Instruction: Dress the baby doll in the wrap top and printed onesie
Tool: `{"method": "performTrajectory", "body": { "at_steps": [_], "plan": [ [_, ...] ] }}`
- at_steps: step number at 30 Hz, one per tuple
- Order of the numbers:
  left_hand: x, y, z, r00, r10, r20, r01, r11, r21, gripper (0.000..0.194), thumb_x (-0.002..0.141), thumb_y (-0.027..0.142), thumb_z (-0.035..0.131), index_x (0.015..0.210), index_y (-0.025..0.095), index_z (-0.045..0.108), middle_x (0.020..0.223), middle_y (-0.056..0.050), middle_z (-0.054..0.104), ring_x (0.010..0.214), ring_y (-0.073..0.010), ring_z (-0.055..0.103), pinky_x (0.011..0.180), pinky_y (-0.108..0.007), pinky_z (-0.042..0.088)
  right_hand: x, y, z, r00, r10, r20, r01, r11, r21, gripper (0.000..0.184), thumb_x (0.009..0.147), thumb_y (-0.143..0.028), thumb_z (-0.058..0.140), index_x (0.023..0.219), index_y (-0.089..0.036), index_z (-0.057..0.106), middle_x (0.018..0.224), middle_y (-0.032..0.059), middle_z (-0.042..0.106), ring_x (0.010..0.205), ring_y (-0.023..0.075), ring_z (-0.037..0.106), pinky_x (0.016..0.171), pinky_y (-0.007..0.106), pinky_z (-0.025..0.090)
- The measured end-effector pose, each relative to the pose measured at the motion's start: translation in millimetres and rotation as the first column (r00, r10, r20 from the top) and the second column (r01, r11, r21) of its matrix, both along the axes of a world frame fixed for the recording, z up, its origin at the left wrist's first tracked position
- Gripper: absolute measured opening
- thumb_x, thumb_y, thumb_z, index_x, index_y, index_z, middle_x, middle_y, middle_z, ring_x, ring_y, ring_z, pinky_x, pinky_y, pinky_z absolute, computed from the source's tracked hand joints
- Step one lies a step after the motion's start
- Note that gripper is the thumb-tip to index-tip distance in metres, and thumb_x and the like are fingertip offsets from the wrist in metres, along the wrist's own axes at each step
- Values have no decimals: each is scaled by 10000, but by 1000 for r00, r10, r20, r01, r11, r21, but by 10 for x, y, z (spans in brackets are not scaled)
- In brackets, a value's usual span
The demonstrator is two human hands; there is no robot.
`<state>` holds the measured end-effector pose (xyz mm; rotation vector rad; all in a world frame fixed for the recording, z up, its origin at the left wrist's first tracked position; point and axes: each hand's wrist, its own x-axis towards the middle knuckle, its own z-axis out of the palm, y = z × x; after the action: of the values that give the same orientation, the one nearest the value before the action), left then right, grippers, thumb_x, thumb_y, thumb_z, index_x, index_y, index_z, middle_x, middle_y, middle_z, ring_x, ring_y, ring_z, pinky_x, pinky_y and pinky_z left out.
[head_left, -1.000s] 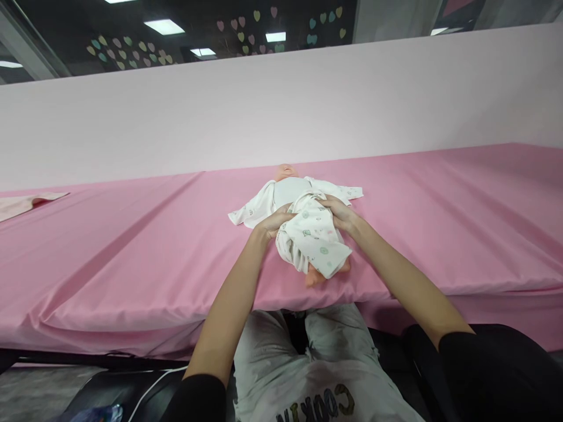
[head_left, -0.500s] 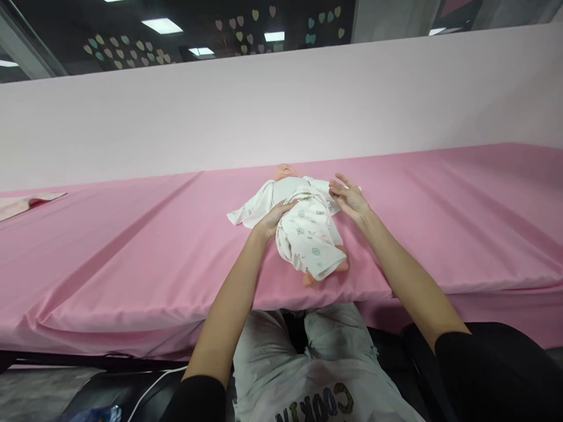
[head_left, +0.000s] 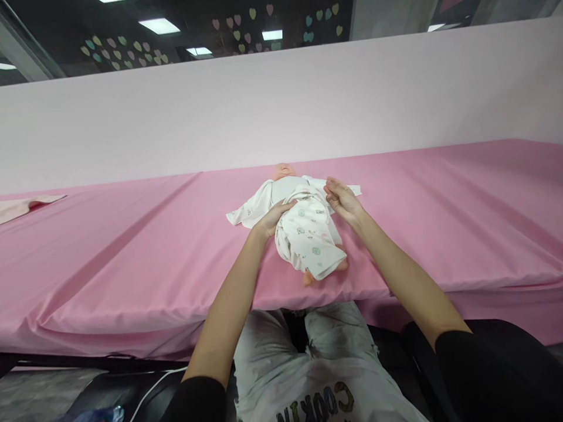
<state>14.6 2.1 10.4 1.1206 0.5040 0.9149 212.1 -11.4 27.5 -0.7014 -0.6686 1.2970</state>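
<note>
A baby doll [head_left: 285,170] lies on its back on the pink-covered table, head away from me and feet towards me. It is dressed in a white printed baby garment [head_left: 308,231], gathered at the waist and spread over the legs, with the sleeves stretched out to both sides. My left hand [head_left: 273,218] is closed on the gathered cloth at the doll's waist, its fingertips partly hidden by fabric. On the other side, my right hand [head_left: 343,199] is half curled, fingers loosely apart, beside the waist and in front of the right sleeve. I see nothing held in it.
The pink sheet [head_left: 132,246] covers a wide table against a white wall [head_left: 264,117]. A pale folded cloth [head_left: 26,208] lies at the far left. Below the front edge are my legs and a white cable [head_left: 153,384].
My right hand has moved slightly left, closer to the doll's waist, and its fingers have curled in more. The left hand stays on the garment.
</note>
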Motion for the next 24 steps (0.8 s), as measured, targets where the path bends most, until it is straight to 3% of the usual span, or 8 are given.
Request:
{"method": "performTrajectory", "body": {
  "at_steps": [2,4,7,13,24],
  "plan": [
    [2,-17,13,1000,14,-10,-14,1000,4,365,733,219,679,1085,133,629,1057,-106,662,1014,-221,607,944,-330,431,-8,3,6,995,-13,-97,7,998,-69,92,765,-89,603,782,-167,558,503,-93,447,369,-17,376,446,43,437],
    [3,-34,25,999,28,-17,-28,1000,9,348,736,218,675,1073,139,634,1059,-101,663,1004,-213,612,928,-312,443,-22,15,-6,987,-14,-161,-5,992,-122,103,811,-66,541,772,-161,548,464,-101,401,334,-20,320,516,47,479],
    [6,-48,35,999,32,-27,-32,999,7,336,747,214,666,1072,136,631,1071,-103,660,997,-207,615,921,-304,446,-50,31,-30,989,11,-151,-32,990,-138,118,814,-57,526,769,-166,534,455,-87,429,385,7,425,647,110,542],
    [10,-47,35,1000,4,-19,-4,1000,18,326,760,209,654,1074,126,632,1032,-107,673,969,-210,625,906,-302,456,-78,-6,-6,996,33,-87,-45,990,-132,111,797,-51,495,810,-150,545,560,-8,600,570,73,606,577,147,530],
    [10,-57,40,1000,16,-27,-15,1000,10,305,753,211,658,1044,121,653,1029,-104,676,927,-204,640,868,-289,471,-48,2,-4,994,71,-79,-80,990,-117,83,773,-82,502,791,-152,542,615,27,648,634,101,636,681,184,535]
  ]
}}
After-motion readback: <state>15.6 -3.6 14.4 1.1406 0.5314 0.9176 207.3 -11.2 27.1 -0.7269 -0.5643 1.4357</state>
